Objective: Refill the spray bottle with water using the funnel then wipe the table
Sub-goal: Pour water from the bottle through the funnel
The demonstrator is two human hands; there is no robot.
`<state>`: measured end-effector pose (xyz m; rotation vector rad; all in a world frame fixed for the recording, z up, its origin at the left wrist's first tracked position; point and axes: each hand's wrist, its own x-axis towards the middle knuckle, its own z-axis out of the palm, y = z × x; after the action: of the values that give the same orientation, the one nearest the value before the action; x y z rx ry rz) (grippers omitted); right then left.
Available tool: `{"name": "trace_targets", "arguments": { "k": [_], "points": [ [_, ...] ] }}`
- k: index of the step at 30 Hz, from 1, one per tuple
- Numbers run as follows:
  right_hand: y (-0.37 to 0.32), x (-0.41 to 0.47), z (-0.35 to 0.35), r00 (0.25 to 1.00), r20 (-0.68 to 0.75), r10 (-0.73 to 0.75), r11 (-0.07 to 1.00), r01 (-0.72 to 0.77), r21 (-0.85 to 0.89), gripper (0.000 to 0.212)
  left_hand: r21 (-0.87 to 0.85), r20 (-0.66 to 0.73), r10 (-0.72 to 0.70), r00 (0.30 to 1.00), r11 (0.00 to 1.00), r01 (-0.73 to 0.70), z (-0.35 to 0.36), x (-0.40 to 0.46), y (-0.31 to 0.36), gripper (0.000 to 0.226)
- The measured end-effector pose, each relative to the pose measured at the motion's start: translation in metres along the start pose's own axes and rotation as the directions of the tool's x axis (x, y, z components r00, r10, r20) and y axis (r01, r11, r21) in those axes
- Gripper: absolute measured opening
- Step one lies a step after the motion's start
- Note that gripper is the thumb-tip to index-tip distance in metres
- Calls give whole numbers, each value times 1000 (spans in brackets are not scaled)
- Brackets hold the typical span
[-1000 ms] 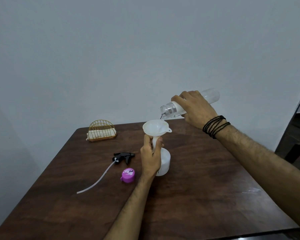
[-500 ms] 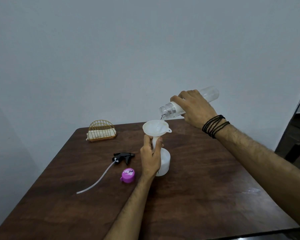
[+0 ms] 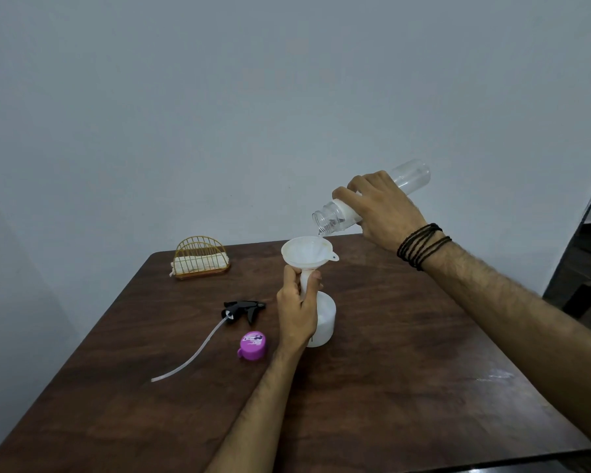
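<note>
Now I'm tipping the clear water bottle (image 3: 372, 199) steeper than a second ago, right hand (image 3: 381, 208) fingers wrapped around it, trickling into the funnel (image 3: 307, 252); left hand (image 3: 297, 310) is pinching its stem atop the white spray bottle (image 3: 325, 324) at mid-table.

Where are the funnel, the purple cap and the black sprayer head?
funnel (image 3: 306, 250): head view, inside of its white cone.
purple cap (image 3: 252, 345): head view, its flat top.
black sprayer head (image 3: 243, 307): head view, its black trigger body.
</note>
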<state>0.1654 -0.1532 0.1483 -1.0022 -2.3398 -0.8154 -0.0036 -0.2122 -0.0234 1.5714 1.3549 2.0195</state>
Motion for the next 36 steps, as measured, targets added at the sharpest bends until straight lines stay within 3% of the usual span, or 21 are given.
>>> {"name": "trace_targets", "arguments": {
  "k": [5,12,24,32,36],
  "points": [
    [-2,2,1,997,-74,-30,999,28,-27,47,-7,-9,0,1000,1000,0,1,0,-1,26],
    [-4,8,4,987,-126,-103,989,89,-115,50,-10,-5,9,1000,1000,-9,0,0,2,10],
    [-12,7,5,932,-277,-234,962,180,-205,47,1,-3,-2,1000,1000,2,0,0,-3,18],
    [-12,3,10,886,-380,-265,954,185,-235,44,17,2,0,1000,1000,0,1,0,-5,21],
    [-12,4,11,935,-310,-170,983,141,-116,47,20,8,-4,1000,1000,4,1,0,-4,23]
  ]
}}
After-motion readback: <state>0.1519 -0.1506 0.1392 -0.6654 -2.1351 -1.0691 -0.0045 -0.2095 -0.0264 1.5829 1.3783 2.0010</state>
